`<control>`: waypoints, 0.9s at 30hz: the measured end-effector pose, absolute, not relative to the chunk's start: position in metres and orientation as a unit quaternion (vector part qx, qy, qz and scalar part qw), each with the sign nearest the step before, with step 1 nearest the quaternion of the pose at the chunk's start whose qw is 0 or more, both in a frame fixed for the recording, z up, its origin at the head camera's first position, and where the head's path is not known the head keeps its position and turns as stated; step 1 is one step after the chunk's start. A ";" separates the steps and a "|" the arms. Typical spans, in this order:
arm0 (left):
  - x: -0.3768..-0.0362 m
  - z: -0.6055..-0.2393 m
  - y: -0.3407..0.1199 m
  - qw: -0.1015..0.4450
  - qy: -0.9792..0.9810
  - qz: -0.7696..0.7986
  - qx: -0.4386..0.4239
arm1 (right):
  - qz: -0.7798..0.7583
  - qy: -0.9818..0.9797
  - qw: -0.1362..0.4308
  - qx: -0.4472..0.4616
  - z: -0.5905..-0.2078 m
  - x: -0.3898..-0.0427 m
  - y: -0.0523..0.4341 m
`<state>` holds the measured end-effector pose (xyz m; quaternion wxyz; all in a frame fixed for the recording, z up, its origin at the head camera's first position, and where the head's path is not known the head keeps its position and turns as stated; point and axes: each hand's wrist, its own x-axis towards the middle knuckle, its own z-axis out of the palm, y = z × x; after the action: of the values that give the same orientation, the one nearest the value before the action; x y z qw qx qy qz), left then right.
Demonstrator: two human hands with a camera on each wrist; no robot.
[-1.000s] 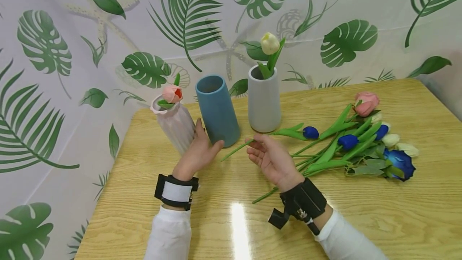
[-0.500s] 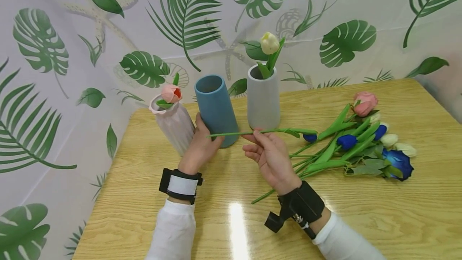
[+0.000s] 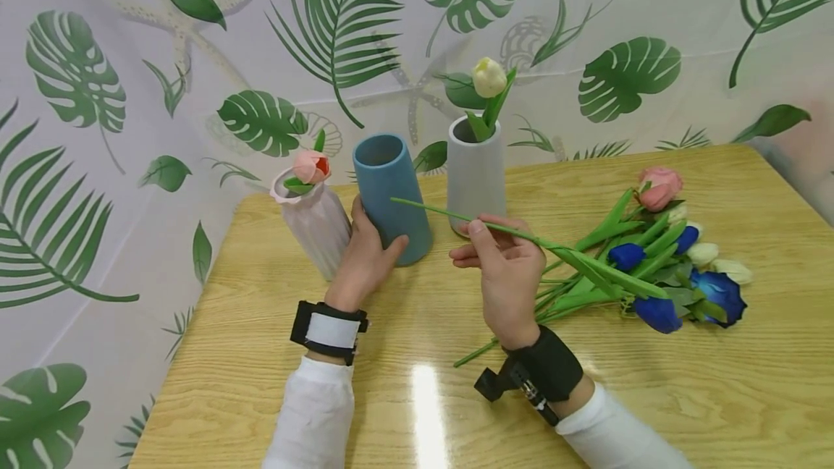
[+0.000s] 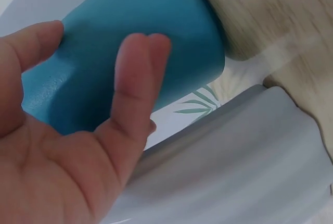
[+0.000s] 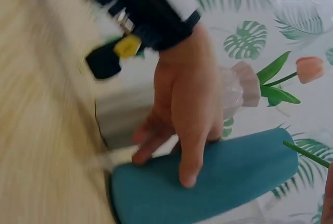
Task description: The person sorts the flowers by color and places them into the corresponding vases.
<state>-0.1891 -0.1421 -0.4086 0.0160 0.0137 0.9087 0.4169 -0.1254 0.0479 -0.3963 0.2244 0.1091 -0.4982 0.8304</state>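
My left hand (image 3: 365,259) holds the lower left side of the upright blue vase (image 3: 391,194), thumb in front and fingers at its side. In the left wrist view the thumb and fingers lie against the blue wall. My right hand (image 3: 511,284) pinches the green stem of a blue tulip (image 3: 658,315) between thumb and fingers. The stem's free end points left, in front of the vase's wall, below its rim. The tulip's head hangs to the right, over other flowers. In the right wrist view the stem's tip (image 5: 307,153) shows near the vase's mouth end.
A pale pink ribbed vase (image 3: 316,226) with a pink tulip (image 3: 310,166) stands close on the left. Behind, a white vase (image 3: 476,179) bears a white tulip (image 3: 489,78). Several flowers, including a pink rose (image 3: 660,188) and blue rose (image 3: 719,299), lie on the table's right.
My right hand has turned and lifted the blue tulip, so its stem end rises and its head swings down toward me. My left hand has moved slightly right, onto the blue vase.
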 end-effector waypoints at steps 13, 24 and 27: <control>-0.190 -0.411 -0.144 0.000 0.915 0.402 0.022 | 0.663 -0.561 0.398 0.294 -0.390 -0.141 0.034; -0.191 -0.414 -0.145 -0.002 0.920 0.390 0.026 | 0.613 -0.588 0.440 0.290 -0.380 -0.150 0.029; -0.191 -0.414 -0.145 -0.006 0.921 0.388 0.029 | 0.603 -0.596 0.443 0.291 -0.377 -0.153 0.028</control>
<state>-0.1913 -0.1449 -0.4140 -0.0057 0.0286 0.9211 0.3882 -0.1531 0.0278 -0.3768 0.4428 0.2913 -0.5957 0.6035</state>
